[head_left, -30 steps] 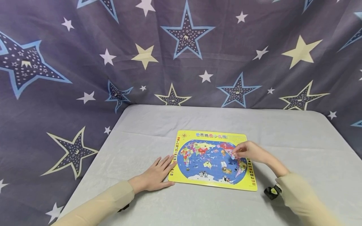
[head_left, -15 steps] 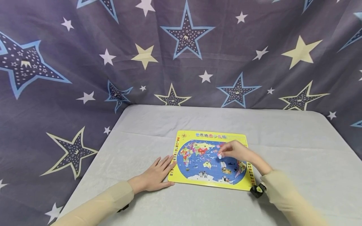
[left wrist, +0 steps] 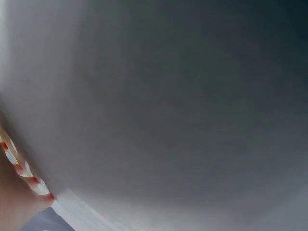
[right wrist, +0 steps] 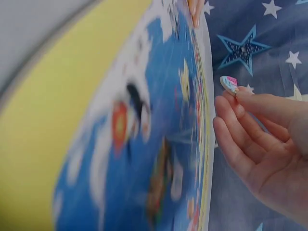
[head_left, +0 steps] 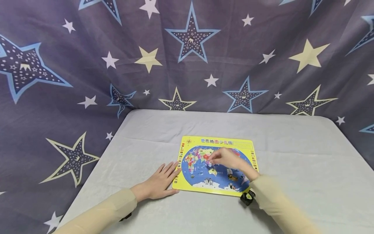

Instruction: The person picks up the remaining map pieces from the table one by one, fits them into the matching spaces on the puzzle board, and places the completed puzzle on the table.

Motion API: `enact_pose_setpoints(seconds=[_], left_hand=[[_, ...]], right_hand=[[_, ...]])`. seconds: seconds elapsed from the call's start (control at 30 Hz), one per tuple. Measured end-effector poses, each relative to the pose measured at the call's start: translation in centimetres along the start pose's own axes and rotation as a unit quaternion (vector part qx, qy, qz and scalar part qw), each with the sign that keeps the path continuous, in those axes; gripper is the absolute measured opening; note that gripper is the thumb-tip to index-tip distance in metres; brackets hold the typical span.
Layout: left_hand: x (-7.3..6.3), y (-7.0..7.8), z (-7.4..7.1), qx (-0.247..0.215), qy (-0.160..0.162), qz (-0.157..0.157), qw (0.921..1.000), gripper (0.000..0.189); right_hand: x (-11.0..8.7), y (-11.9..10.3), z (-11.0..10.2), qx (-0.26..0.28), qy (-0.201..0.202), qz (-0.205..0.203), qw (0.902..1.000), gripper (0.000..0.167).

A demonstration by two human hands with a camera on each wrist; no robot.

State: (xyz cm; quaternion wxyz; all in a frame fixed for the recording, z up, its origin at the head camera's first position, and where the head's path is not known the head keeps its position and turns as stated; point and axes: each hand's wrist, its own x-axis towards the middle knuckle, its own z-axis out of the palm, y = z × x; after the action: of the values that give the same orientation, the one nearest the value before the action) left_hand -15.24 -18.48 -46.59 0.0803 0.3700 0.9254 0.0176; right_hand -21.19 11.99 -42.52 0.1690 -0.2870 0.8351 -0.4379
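A yellow-bordered world map puzzle board lies flat on the table, its blue oval map facing up. My left hand rests with spread, straight fingers over the board's left edge, the thumb by its lower left corner. Above the map's upper middle, near the red and green land, is my right hand. In the right wrist view, its thumb and forefinger pinch a small puzzle piece, white with pink and blue print, held apart from the board. The right hand and forearm hide the map's right part.
The grey cloth-covered table extends around the board on all sides. A dark star-patterned curtain hangs along its back and left. A black wrist device sits under the right sleeve.
The right hand has carried the puzzle piece leftward across the map, from its right side to the upper middle. The left hand has stayed on the board's left edge.
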Motion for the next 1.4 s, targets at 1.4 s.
enact_pose_setpoints(seconds=[1.4], left_hand=[[0.1,0.0,-0.1,-0.011,-0.019,-0.007,0.9997,0.077]], right_hand=[[3.6,-1.9,5.2,-0.022,0.001,0.011,0.9997,0.008]])
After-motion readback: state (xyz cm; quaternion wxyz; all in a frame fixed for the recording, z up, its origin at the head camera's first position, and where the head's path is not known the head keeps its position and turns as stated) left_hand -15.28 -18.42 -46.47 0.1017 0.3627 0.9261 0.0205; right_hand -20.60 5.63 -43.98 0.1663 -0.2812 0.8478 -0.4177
